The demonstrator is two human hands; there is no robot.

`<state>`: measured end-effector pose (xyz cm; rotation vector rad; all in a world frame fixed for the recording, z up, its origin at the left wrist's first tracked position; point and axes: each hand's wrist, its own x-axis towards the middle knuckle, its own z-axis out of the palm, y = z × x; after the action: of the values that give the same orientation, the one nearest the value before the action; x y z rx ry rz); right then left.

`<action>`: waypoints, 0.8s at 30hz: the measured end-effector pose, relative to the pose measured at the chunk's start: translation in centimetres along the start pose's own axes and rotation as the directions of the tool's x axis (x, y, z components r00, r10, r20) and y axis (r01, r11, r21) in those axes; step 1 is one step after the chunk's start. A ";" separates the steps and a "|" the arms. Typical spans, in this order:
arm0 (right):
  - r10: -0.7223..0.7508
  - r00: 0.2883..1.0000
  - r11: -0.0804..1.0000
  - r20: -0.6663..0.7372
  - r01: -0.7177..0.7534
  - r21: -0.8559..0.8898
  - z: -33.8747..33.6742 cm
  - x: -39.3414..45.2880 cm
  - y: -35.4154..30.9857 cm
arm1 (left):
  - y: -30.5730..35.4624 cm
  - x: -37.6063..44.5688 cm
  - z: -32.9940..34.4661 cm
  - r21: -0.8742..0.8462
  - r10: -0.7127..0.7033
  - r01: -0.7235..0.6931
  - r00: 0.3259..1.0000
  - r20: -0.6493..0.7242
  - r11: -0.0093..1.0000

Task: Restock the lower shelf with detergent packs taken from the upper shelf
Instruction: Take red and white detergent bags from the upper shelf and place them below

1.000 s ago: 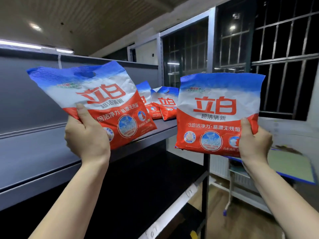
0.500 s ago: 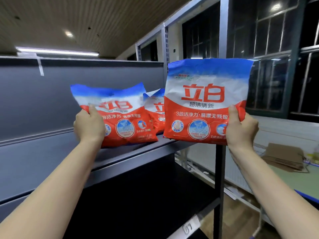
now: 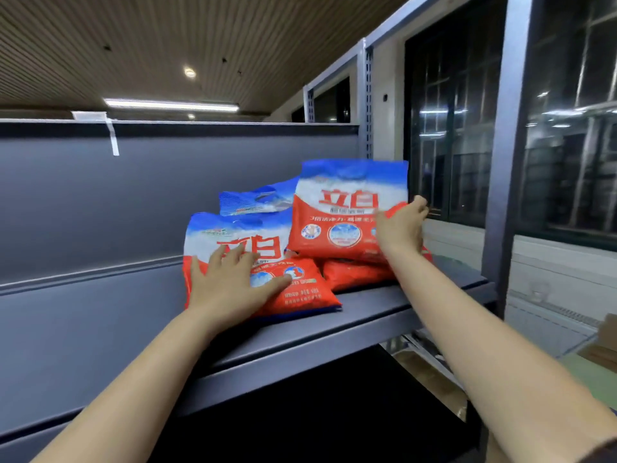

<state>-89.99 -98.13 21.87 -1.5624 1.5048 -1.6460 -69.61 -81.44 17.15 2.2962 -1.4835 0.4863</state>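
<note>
Several red, white and blue detergent packs lie on the grey upper shelf (image 3: 384, 312). My left hand (image 3: 230, 285) rests flat with spread fingers on the nearest pack (image 3: 240, 235), which leans back on the shelf. My right hand (image 3: 400, 228) grips the right edge of an upright pack (image 3: 340, 215), thumb in front. That pack stands on another pack (image 3: 354, 275) lying flat. A further pack (image 3: 257, 202) lies behind them. The lower shelf (image 3: 334, 412) is dark below, and I see no packs on its visible part.
A grey back panel (image 3: 133, 202) closes the shelf behind the packs. A metal upright (image 3: 507, 162) stands at the shelf's right end, with barred windows (image 3: 450, 145) beyond it. Flattened cardboard (image 3: 604, 342) lies low at the right.
Both packs, held up in front of the shelf before, have gone onto the upper shelf. My left hand has let go and now lies flat on its pack. The view has tilted upward.
</note>
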 end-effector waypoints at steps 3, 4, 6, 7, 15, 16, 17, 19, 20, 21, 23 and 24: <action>-0.238 0.967 0.921 0.091 0.254 -0.294 1.8 -0.1 0.3 | -0.1 -0.1 -0.1 -0.007 -0.028 0.028 1.000 -0.004 1.000; -0.291 0.943 0.866 0.160 0.331 -0.376 1.8 -0.1 0.5 | 0.1 0.0 -0.3 0.007 -0.037 0.037 0.999 -0.014 0.999; -0.325 0.906 0.769 0.271 0.420 -0.481 1.5 -0.3 1.0 | 0.3 0.3 -0.6 0.048 -0.051 0.053 0.998 -0.033 0.997; -0.318 0.894 0.732 0.315 0.443 -0.518 1.4 -0.5 1.2 | 0.4 0.3 -0.8 0.063 -0.062 0.063 0.998 -0.022 0.996; -0.335 0.871 0.736 0.359 0.480 -0.477 -0.4 -3.3 1.1 | 0.5 -1.7 -1.7 -0.001 -0.064 0.065 0.995 -0.072 0.998; -0.365 0.866 0.751 0.341 0.490 -0.442 -0.8 -3.9 1.1 | 0.4 -2.0 -2.0 -0.028 -0.068 0.066 0.993 -0.097 0.997; -0.391 0.860 0.770 0.328 0.501 -0.395 -1.2 -4.6 1.2 | 0.4 -2.3 -2.4 -0.057 -0.080 0.074 0.990 -0.118 0.996; -0.433 0.843 0.804 0.321 0.522 -0.286 -2.2 -5.9 1.3 | 0.3 -3.2 -3.1 -0.125 -0.122 0.104 0.981 -0.148 0.987; -0.446 0.834 0.816 0.325 0.528 -0.236 -2.7 -6.7 1.4 | 0.4 -3.7 -3.4 -0.155 -0.140 0.115 0.978 -0.156 0.981; -0.453 0.826 0.825 0.336 0.531 -0.192 -3.2 -7.5 1.5 | 0.4 -4.3 -3.6 -0.178 -0.153 0.124 0.975 -0.158 0.976; -0.468 0.801 0.834 0.373 0.540 -0.114 -4.0 -9.3 1.9 | 0.3 -5.8 -4.1 -0.218 -0.176 0.138 0.971 -0.164 0.966; -0.475 0.786 0.835 0.395 0.545 -0.081 -4.4 -10.2 2.1 | 0.2 -6.8 -4.3 -0.234 -0.186 0.145 0.968 -0.167 0.961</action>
<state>-91.74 -88.35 16.48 -2.3990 1.1206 -1.3698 -72.78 -74.13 17.74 2.1148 -1.1796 0.4519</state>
